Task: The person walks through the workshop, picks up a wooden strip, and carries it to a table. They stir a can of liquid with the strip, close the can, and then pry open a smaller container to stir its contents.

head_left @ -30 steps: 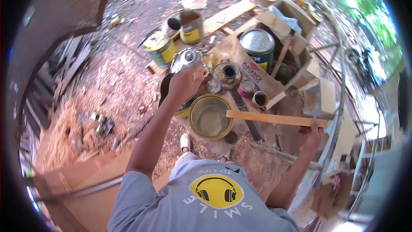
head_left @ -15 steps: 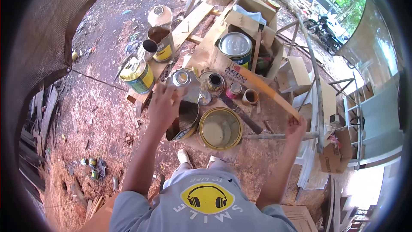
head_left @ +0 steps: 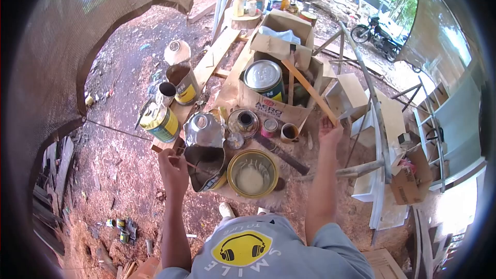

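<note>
My right hand (head_left: 330,132) holds a wooden stick (head_left: 312,93) by one end, angled toward the cardboard box (head_left: 274,109); a firm grip should steady it. My left hand (head_left: 174,169) curls beside the dark can (head_left: 207,161), contents unclear.

The right hand (head_left: 329,131) is covering the lower end of the wooden strip (head_left: 311,93). It is staying unclear whether the left hand (head_left: 174,168) is pinching something or touching the open can (head_left: 207,161), whose inside is looking too dark to read. The cardboard box (head_left: 298,112) is hiding the lower part of the big tin (head_left: 263,75) and some of its lettering. The shirt (head_left: 321,256) is running off the bottom edge and concealing most of the legs. Far off, the motorbike (head_left: 378,33) is showing too small for detail.
</note>
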A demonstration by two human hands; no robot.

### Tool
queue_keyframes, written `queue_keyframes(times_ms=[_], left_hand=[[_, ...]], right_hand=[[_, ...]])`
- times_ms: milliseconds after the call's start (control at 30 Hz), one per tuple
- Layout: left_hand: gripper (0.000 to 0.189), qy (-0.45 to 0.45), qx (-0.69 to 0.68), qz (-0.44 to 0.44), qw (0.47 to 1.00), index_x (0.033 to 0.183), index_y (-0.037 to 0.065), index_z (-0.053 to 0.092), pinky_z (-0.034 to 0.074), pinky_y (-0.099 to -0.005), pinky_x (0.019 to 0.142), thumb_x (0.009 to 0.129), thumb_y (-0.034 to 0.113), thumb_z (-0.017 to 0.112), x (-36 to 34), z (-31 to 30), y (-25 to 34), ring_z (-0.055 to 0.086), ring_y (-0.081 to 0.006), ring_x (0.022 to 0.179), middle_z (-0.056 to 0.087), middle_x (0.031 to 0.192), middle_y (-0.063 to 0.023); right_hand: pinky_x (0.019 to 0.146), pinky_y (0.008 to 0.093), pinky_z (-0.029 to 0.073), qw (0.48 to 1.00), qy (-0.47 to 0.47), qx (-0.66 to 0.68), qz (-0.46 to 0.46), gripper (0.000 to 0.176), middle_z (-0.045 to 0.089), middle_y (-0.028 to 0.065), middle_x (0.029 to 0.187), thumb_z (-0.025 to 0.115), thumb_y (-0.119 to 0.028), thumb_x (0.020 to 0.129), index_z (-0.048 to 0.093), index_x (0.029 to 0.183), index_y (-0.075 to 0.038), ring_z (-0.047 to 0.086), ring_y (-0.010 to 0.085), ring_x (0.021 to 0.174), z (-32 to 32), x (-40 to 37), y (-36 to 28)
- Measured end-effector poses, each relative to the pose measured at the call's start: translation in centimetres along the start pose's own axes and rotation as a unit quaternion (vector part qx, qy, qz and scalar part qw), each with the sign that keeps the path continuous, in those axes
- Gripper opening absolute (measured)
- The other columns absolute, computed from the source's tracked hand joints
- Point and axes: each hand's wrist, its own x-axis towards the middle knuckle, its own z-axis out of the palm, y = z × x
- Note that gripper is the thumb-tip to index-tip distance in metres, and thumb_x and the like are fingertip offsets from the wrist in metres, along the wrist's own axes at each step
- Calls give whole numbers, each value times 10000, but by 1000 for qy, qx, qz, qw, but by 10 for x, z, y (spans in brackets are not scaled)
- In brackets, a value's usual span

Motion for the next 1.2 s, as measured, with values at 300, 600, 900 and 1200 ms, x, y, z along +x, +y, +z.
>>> queue_keyframes(times_ms=[300,600,900,1200], left_hand=[[370,41,17,16,999,1154,-18,461,468,-353,787,815,-39,607,-22,15,4,532,-274,932,496,1043,-163],[454,80,64,-79,992,1262,-12,426,459,-370,820,844,3,602,-59,7,-15,547,-263,938,520,1034,-149],[575,171,67,-133,974,1317,-43,378,440,-406,856,861,154,667,-91,7,-17,500,-262,1004,482,1109,-163],[212,192,81,46,977,1025,17,519,419,-359,746,839,51,615,-163,37,-23,510,-228,881,520,943,-109]], right_hand=[[821,402,501,999,-37,4,2,426,667,145,1015,347,-338,963,530,1138,4,630,258,915,12,60,-10],[842,439,400,999,2,-39,22,431,586,18,1271,353,-400,938,465,1278,-161,480,201,1143,31,121,13],[913,466,336,861,-293,-414,-46,445,505,44,1187,549,-380,888,475,1247,-128,430,217,1187,-15,117,41],[883,331,432,846,-322,-394,158,430,634,81,1079,458,-394,978,577,1178,-32,590,203,1004,-86,-57,40]])
